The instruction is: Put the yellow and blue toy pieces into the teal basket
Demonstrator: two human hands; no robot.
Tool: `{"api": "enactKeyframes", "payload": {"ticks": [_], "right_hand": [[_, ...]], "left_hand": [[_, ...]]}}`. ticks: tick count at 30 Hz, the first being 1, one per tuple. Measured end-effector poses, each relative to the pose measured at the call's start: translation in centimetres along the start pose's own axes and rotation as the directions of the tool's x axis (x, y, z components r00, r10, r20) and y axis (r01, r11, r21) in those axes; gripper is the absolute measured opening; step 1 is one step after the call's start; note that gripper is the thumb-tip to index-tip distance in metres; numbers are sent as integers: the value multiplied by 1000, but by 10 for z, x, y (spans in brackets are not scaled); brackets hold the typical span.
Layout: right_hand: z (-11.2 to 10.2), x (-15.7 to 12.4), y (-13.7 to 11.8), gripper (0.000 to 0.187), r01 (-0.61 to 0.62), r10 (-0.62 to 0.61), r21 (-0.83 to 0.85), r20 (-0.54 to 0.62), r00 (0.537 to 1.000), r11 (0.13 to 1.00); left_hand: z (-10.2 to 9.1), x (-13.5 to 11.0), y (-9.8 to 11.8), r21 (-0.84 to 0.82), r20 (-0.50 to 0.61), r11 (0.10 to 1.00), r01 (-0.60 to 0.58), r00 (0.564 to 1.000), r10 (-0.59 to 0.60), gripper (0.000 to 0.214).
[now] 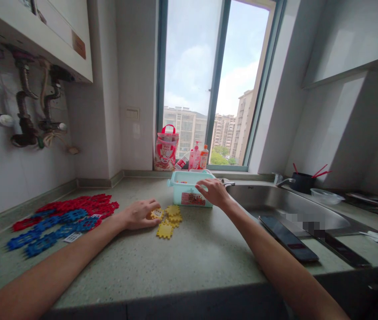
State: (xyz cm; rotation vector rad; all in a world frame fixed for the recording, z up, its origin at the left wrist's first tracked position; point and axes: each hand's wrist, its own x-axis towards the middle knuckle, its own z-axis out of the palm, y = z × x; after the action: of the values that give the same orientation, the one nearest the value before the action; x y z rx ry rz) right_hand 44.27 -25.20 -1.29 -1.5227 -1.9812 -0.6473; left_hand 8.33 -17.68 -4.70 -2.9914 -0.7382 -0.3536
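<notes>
A: Where are the yellow pieces (169, 220)?

B: They lie in a small cluster on the worktop (162, 262), just in front of the teal box (189, 189). The left hand (140, 214) has its fingers closed on one yellow piece at the cluster's left edge.

A: And the right hand (214, 192)?

B: It rests on the box's near right rim, fingers curled over the edge. The two hands are apart.

A: Surroundings?

B: Red pieces (82, 205) and blue pieces (50, 229) lie spread further left. A sink (275, 202) sits right of the box, with a dark phone (288, 238) at its near edge. A red bag (166, 149) and bottles (197, 158) stand at the window.
</notes>
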Motion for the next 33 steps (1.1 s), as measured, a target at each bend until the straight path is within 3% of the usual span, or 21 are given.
{"api": "enactKeyframes", "payload": {"ticks": [5,15,25,27,30,33], "right_hand": [[-8,2,-9,35,136,-139,39,77,987,990],[-32,4,-8,33,50,-39,-45,222,974,998],[-36,4,3,31,26,-8,-64,265,964,998],[-38,5,1,31,31,-12,-81,218,976,996],[-36,4,-17,41,95,-91,-74,54,994,993],[-23,-1,-54,47,241,-239,121,-24,971,963]], "left_hand": [[0,0,-1,-9,-4,1000,-4,1000,4,46],[1,2,-7,-17,11,1000,6,1000,-6,47],[-2,3,-6,-19,31,1000,13,999,-13,45],[-2,3,-7,-20,35,1000,11,999,-11,46],[-2,4,-9,-23,47,1000,-2,999,3,47],[-2,3,-10,-17,56,1000,-12,998,13,48]]}}
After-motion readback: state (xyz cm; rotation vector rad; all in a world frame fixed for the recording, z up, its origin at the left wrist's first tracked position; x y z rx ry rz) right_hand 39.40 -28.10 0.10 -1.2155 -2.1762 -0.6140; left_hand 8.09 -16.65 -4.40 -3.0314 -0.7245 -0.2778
